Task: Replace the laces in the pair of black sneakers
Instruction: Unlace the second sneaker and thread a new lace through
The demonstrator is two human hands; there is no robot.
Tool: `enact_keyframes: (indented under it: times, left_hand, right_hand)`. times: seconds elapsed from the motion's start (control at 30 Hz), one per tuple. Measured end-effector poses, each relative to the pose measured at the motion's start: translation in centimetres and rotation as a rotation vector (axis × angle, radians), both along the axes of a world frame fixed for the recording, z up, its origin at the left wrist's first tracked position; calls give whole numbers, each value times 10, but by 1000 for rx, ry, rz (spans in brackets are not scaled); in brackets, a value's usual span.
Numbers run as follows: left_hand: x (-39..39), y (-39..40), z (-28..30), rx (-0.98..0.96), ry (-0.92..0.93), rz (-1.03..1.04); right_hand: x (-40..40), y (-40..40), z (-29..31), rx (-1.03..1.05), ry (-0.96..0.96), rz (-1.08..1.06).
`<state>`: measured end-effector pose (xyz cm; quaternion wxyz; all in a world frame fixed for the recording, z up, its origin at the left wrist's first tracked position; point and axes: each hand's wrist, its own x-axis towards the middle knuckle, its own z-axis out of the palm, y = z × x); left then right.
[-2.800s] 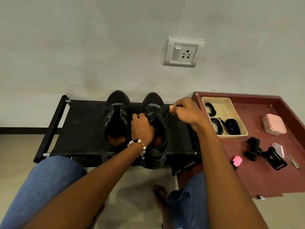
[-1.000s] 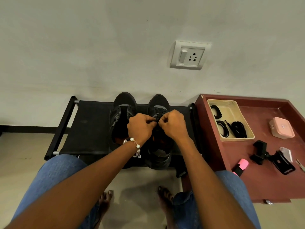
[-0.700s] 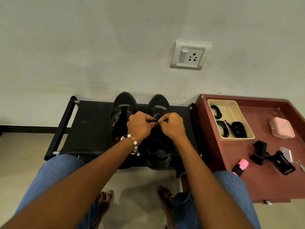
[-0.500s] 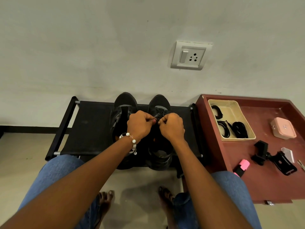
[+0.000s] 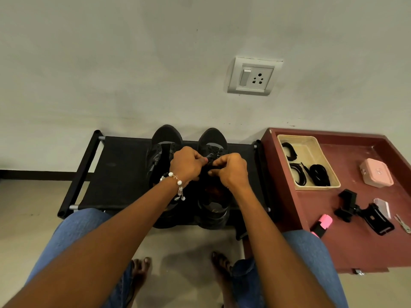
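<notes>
Two black sneakers stand side by side on a low black rack [image 5: 120,174], toes to the wall. The left sneaker [image 5: 165,138] shows an open tongue area without visible lacing. The right sneaker [image 5: 212,141] has a black lace [image 5: 211,155] across its eyelets. My left hand [image 5: 185,165], with a bead bracelet on the wrist, and my right hand [image 5: 230,171] meet over the right sneaker's throat, both pinching the lace. The fingers hide the lace ends.
A dark red table [image 5: 364,245] stands on the right with a beige tray [image 5: 311,145] of coiled black laces [image 5: 320,177], a pink box [image 5: 375,175], a black phone clamp [image 5: 364,212] and a pink marker [image 5: 322,224]. A wall socket [image 5: 252,76] is above. My knees and feet are below.
My right hand came in from the right side, where it held the lace out, to join the left over the right sneaker. In the last second both hands barely shifted.
</notes>
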<state>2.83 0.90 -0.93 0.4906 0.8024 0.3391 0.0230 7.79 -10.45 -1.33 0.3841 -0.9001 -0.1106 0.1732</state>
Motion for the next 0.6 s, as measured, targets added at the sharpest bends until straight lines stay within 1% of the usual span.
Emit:
enact_keyframes:
  times: [0.1, 0.17, 0.2, 0.27, 0.3, 0.33, 0.37, 0.4, 0.47, 0.5, 0.53, 0.57, 0.6]
  left_hand:
    - [2, 2, 0, -54, -62, 35]
    - [3, 5, 3, -104, -146, 54]
    - [3, 5, 7, -167, -198, 80]
    - [2, 4, 18, -406, -310, 134]
    - [1, 5, 22, -463, -366, 132]
    - [1, 6, 26, -397, -403, 90]
    - [0, 9, 29, -230, -412, 10]
    - [0, 12, 32, -13, -403, -95]
    - [3, 18, 40, 373, -334, -344]
    - [6, 21, 42, 525, -235, -479]
    - [8, 20, 47, 664, -82, -595]
    - [9, 19, 50, 767, 77, -678]
    - [9, 19, 54, 813, 200, -721]
  right_hand:
    - [-4, -3, -1, -179, -154, 54]
    - [-9, -6, -1, -198, -194, 19]
    - [-11, -6, -2, -186, -198, -16]
    - [-13, -9, -1, -182, -194, -92]
    - [-15, -10, 1, -194, -171, -128]
    - [-17, -11, 3, -213, -132, -164]
    - [-18, -12, 3, -236, -85, -196]
    - [-20, -13, 5, -259, -41, -222]
    - [-23, -16, 7, -272, 22, -237]
    - [-24, -18, 8, -270, 37, -222]
    - [-25, -20, 9, -269, 51, -195]
    - [-25, -22, 11, -270, 62, -169]
    - [-25, -24, 13, -266, 71, -152]
